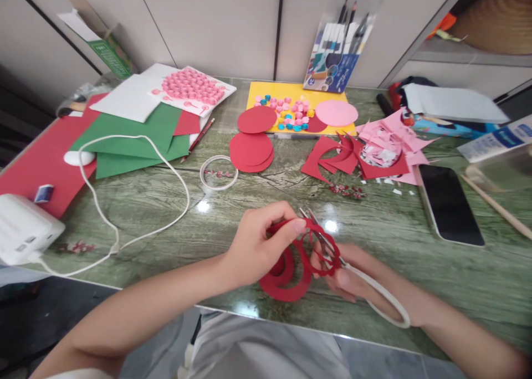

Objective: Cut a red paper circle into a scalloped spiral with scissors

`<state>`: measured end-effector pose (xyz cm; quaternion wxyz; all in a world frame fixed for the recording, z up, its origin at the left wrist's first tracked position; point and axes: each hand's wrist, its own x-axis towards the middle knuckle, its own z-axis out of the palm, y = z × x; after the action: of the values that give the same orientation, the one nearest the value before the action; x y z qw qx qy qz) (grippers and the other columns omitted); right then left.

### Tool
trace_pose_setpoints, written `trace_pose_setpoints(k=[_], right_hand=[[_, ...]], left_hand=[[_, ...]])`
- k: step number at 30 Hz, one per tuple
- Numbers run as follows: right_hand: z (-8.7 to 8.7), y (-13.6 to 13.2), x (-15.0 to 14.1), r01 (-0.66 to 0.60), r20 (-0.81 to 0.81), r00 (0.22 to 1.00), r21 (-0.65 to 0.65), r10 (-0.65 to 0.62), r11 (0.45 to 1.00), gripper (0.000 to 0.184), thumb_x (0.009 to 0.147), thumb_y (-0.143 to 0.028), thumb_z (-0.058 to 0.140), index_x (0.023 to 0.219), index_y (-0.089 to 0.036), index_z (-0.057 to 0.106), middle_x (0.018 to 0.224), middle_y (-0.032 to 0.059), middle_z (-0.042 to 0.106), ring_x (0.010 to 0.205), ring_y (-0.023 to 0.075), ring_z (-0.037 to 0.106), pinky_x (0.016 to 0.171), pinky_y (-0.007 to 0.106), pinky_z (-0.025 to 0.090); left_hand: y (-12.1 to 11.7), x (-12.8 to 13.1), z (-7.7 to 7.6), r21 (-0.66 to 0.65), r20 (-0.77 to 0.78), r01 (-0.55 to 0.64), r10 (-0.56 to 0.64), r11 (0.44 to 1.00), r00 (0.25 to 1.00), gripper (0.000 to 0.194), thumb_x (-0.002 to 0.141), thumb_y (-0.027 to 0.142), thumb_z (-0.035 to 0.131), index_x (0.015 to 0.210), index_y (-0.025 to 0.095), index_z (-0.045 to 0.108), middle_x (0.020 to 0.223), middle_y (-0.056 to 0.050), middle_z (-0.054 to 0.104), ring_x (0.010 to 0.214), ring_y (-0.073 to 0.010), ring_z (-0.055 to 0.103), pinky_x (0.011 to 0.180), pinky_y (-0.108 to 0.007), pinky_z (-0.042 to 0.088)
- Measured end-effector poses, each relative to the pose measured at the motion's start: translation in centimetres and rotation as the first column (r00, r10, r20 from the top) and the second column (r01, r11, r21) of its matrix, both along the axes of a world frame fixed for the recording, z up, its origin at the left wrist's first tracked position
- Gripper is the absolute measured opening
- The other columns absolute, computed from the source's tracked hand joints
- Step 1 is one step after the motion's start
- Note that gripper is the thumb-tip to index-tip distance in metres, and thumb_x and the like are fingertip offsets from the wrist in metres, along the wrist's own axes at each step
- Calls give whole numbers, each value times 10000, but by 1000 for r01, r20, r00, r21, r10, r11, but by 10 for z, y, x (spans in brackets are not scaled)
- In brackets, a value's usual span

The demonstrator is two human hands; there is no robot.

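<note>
My left hand (257, 240) pinches a red paper spiral (286, 295) between thumb and fingers, above the front part of the table. Loops of the cut paper hang below that hand and curl to its right. In my right hand (347, 273) is a pair of scissors with white handles (404, 316). Their metal blades pass through a scalloped loop of the red paper, with the tips near my left thumb. Part of my right hand's fingers lies behind the paper. Beyond my hands, red paper circles (251, 152) lie stacked on the table.
A roll of tape (219, 173), a white cable (187, 193) and green paper sheets (124, 141) lie left. Red paper scraps (320, 160) and a phone (451, 204) lie right. At the back are a yellow sheet (254, 93) with small rolled pieces and a pen pack (332, 63).
</note>
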<state>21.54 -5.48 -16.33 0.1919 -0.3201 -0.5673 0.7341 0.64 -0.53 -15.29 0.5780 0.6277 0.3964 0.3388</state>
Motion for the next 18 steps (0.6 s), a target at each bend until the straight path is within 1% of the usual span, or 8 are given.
trace_pose_setpoints(k=[2, 4, 8, 11, 14, 18], right_hand=[[0, -1, -1, 60, -8, 998, -22, -61, 998, 433, 888, -678, 478, 861, -254, 394, 660, -63, 300, 489, 106, 262, 444, 261, 178], [0, 0, -2, 94, -21, 995, -44, -95, 995, 435, 874, -668, 515, 832, -248, 409, 629, -70, 295, 478, 101, 256, 435, 257, 172], [2, 1, -4, 106, -35, 994, -65, -108, 992, 450, 825, -676, 577, 805, -249, 435, 597, -72, 321, 465, 103, 270, 423, 254, 188], [3, 1, -3, 105, -34, 994, -74, -108, 992, 440, 837, -663, 573, 795, -245, 443, 602, -71, 324, 466, 100, 279, 427, 257, 186], [4, 1, -2, 96, -28, 995, -75, -99, 993, 429, 861, -648, 559, 795, -238, 452, 585, -77, 325, 465, 96, 283, 438, 261, 187], [6, 1, -2, 84, -29, 996, -92, -87, 992, 432, 871, -643, 559, 808, -227, 461, 581, -86, 320, 460, 89, 272, 430, 251, 188]], left_hand=[[0, 0, 0, -18, 18, 1, 0, 1000, 1000, 329, 903, 419, 570, 697, 165, 534, 596, 41, 483, 533, -81, 385, 502, -204, 323], [0, 0, 0, -40, 43, 6, -4, 999, 999, 314, 904, 407, 575, 711, 162, 548, 614, 36, 506, 547, -82, 407, 510, -201, 331], [2, 0, 2, -81, 96, 23, -15, 996, 995, 291, 903, 375, 593, 712, 158, 566, 642, 30, 537, 567, -79, 430, 519, -195, 341], [4, 0, 5, -79, 111, 35, -26, 996, 993, 290, 901, 356, 601, 693, 157, 560, 624, 39, 523, 554, -73, 416, 519, -191, 340], [6, -1, 5, -66, 92, 53, -46, 996, 995, 296, 900, 360, 599, 691, 155, 555, 628, 36, 526, 560, -75, 422, 524, -194, 345], [12, -6, 6, -48, 11, 95, -94, 994, 995, 308, 891, 392, 601, 704, 149, 569, 628, 31, 525, 579, -86, 442, 539, -204, 353]])
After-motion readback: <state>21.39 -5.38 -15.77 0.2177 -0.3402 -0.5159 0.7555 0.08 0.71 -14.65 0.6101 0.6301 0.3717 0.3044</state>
